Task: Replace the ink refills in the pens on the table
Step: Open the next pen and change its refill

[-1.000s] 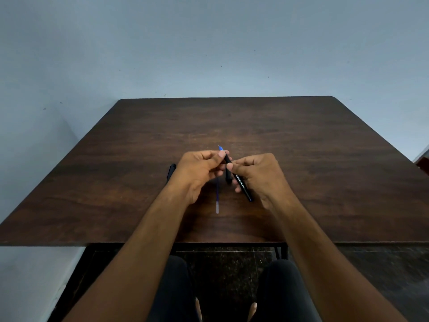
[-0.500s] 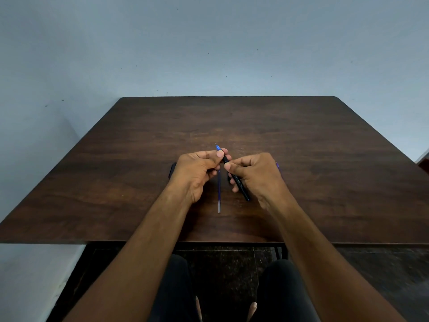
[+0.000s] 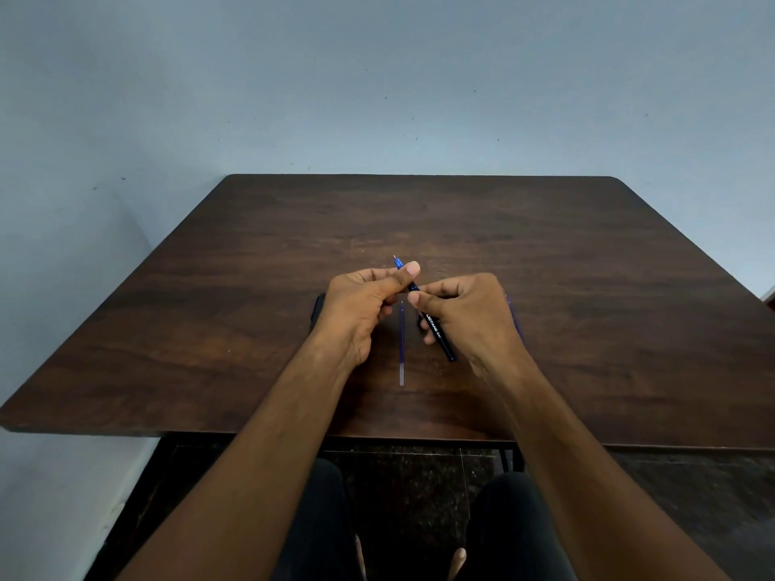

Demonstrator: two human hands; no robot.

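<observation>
Both hands hold 1 black pen [image 3: 438,331] above the worktop [image 3: 587,287]: left hand [image 3: 360,299] pinching its tip, right hand [image 3: 465,312] clasping the barrel. Axis slants toward the person's right. A loose refill [image 3: 401,341] lies between the hands.

Black pen [image 3: 439,335] with white lettering, blue refill [image 3: 401,341], dark brown table [image 3: 587,287]

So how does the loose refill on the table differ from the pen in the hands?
The refill lies flat on the table, untouched; the pen is held above it, the left hand pinching its tip end and the right hand gripping its barrel. The refill is a thin, translucent blue tube; the pen is thicker, black, with white lettering. The refill points straight away; the pen is angled. Both are slim with blue tips.
</observation>
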